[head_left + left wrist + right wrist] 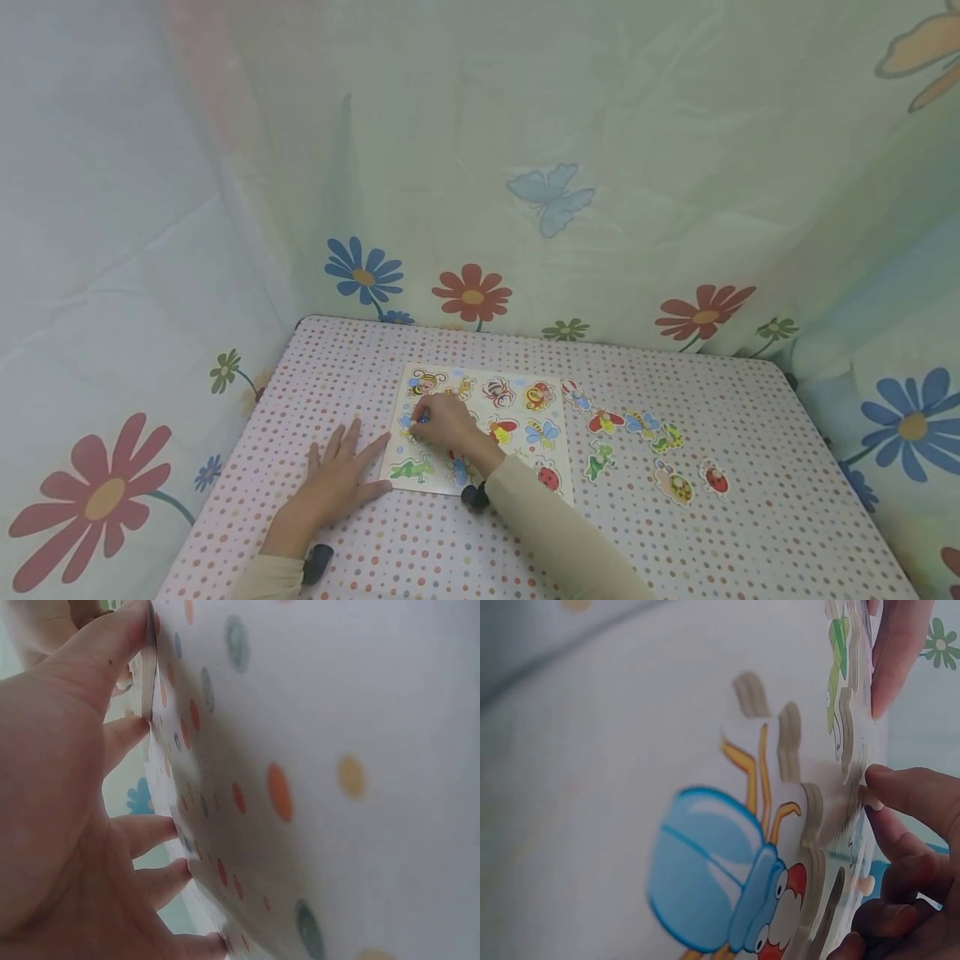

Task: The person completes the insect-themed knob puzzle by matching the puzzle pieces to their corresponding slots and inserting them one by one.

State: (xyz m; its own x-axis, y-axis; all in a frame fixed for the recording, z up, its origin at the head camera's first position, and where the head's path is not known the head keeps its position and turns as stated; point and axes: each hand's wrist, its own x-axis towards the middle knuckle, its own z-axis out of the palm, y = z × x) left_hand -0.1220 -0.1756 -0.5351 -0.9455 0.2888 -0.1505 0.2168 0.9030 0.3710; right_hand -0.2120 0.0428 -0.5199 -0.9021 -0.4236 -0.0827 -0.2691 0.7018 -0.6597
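Puzzle board (520,412) lies flat at the lower middle of the head frame, its long axis running left to right across the dotted counter (420,550). Nearer of the two to its middle is the right hand (450,421), reaching over the board from the lower right, its thumb and finger at the left part of the middle row. They pinch a small pale peg (871,799); what the peg belongs to is mostly hidden. The left hand (337,475) is spread on the counter just left of the board, index finger and thumb touching its left edge near the lower corner.

Shallow insect-shaped hollows serve as the board's containers. The one with a blue beetle picture (712,870), large in the right wrist frame, shows its printed floor and no piece in it; for several others I cannot tell. Loose pieces lie right of the board, among them a grasshopper (600,461) near its right edge and a ladybird (715,479) farthest right.
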